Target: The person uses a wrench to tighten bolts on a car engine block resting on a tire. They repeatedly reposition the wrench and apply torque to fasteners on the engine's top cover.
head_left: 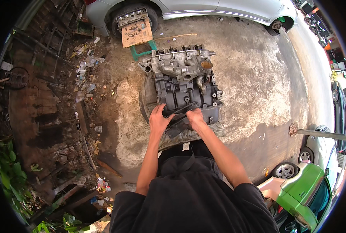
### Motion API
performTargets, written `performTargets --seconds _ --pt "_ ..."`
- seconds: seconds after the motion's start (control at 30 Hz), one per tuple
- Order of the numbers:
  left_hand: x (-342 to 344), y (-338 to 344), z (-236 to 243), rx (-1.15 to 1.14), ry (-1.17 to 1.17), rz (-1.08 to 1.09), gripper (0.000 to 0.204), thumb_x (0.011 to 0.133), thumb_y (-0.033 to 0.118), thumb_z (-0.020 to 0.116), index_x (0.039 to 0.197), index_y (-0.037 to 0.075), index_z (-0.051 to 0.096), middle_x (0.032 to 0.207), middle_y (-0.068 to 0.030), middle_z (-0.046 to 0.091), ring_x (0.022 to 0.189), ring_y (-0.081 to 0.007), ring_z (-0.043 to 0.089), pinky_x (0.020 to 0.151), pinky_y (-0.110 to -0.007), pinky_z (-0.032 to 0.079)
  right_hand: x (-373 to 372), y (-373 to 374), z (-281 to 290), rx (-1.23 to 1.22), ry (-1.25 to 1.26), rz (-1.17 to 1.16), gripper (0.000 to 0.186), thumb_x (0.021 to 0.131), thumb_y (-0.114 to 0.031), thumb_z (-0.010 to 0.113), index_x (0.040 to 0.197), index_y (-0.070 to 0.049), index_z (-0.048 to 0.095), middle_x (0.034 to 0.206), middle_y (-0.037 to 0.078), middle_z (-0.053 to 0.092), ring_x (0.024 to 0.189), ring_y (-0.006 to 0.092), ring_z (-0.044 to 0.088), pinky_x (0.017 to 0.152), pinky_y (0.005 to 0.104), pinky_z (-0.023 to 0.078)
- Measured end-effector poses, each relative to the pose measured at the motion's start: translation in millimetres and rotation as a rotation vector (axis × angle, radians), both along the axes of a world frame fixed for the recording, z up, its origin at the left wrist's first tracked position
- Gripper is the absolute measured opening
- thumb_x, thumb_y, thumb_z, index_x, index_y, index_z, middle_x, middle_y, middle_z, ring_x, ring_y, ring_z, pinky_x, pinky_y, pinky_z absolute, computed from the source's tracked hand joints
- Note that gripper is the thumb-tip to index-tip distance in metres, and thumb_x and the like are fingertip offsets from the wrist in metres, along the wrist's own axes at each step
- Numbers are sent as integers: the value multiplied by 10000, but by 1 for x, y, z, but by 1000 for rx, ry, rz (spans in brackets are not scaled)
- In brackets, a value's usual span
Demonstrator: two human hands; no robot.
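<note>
A grey metal engine block [180,93] stands in front of me, with a cylinder head [177,57] and pale cast manifold on its far side. Low against its near side is a dark, flat metal bracket [178,127], tilted, with a narrow bar running toward the upper right. My left hand [159,117] grips the bracket's left side between thumb and fingers, fingertips by the block's edge. At the bracket's right end my right hand [195,118] is closed round it, its fingertips partly hidden.
The engine rests on an old tyre [145,97]. Beyond it, a green stool [135,53] carries a cardboard sheet [137,34] with small parts and another cylinder head [132,17]. A silver car [196,8] is behind. Litter [85,68] lies left; a green vehicle [306,190] stands right.
</note>
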State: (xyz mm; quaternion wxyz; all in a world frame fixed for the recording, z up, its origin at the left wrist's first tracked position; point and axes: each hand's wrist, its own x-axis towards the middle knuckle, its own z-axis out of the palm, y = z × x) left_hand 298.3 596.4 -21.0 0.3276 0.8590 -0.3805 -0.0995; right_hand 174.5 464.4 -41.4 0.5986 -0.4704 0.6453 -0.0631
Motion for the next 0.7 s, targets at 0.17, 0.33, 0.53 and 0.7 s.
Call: performTargets --seconds 0.17,0.33,0.53,0.7 --pt "1 -2 7 93 108 28 656 697 282 896 1240 18 643 1312 -230 611 1245 -358 573 996 -441 516 -8 -11 21 -346 351 667 320 764 -167 644 1015 32 635 963 235 697 914 370 693 816 425 540" --pt "1 -3 9 102 185 36 674 703 276 890 1258 -9 635 1333 -206 609 1319 -311 526 1034 -426 492 -10 -29 48 -756 441 1390 283 832 -163 633 1076 -25 666 969 186 713 929 363 699 822 447 557" --pt "0 -2 6 65 162 41 661 698 269 891 1245 -11 648 1314 -185 628 1322 -301 526 1058 -410 475 -33 -52 42 -1028 231 1399 326 861 -159 605 1158 -33 655 980 186 698 1001 370 673 858 455 543" --pt "-1 -1 6 43 175 58 654 696 273 891 1235 -13 654 1305 -158 641 1325 -292 523 1077 -405 460 -33 -52 31 -628 320 1079 319 926 -208 540 1146 -5 650 1029 255 671 1004 422 648 899 510 517"
